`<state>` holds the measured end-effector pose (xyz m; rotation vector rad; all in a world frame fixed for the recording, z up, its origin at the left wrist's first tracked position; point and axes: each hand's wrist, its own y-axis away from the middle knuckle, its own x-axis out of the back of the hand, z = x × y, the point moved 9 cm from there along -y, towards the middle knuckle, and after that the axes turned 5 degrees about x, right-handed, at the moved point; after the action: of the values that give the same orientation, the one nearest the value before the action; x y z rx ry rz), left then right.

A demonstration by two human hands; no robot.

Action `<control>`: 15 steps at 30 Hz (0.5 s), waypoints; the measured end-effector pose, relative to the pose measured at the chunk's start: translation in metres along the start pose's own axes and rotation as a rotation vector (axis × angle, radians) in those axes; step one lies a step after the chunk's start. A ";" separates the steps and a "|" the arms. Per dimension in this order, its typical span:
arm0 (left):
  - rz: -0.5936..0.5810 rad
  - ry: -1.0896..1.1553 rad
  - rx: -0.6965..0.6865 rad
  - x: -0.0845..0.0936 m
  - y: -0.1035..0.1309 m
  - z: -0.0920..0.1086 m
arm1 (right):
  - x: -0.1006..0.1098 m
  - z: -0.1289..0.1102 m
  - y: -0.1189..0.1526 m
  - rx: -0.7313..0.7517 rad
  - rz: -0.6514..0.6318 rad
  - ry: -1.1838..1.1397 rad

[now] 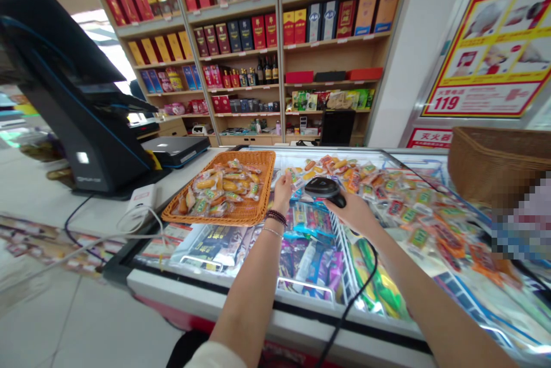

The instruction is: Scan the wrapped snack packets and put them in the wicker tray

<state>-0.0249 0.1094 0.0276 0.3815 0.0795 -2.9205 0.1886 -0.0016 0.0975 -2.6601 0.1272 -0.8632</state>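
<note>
Over the glass top of a chest freezer [206, 286], my right hand [350, 212] grips a black barcode scanner [322, 186], its cable hanging toward me. My left hand [282, 191], a beaded bracelet at its wrist, is closed on a small clear snack packet [297, 180] with a white barcode label. The scanner head is just right of that packet. Left of my left hand sits an orange wicker basket [253, 214] holding several wrapped snacks [224, 184]. More wrapped snacks [404, 207] lie spread over the glass to the right.
A black checkout terminal [92, 144] and a flat black device [176, 150] stand on the left counter. A white box with a cable [142, 198] lies nearby. At right is a brown wicker basket [495, 164]. Shelves [336, 62] of boxes and bottles rise behind. Ice-cream packs [307, 264] show under the glass.
</note>
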 end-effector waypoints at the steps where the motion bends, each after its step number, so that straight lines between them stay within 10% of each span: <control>1: -0.002 0.005 -0.001 -0.001 0.001 0.001 | 0.001 -0.001 0.000 -0.001 0.000 -0.003; 10: 0.012 -0.098 -0.195 -0.014 0.001 0.048 | -0.003 -0.003 -0.025 0.015 -0.041 -0.236; 15: 0.168 -0.447 -0.330 0.035 -0.013 0.125 | -0.048 -0.033 -0.069 -0.005 -0.098 -0.474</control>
<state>-0.0921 0.1057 0.1392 -0.3007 0.4302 -2.6839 0.1288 0.0619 0.1201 -2.8102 -0.1178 -0.2380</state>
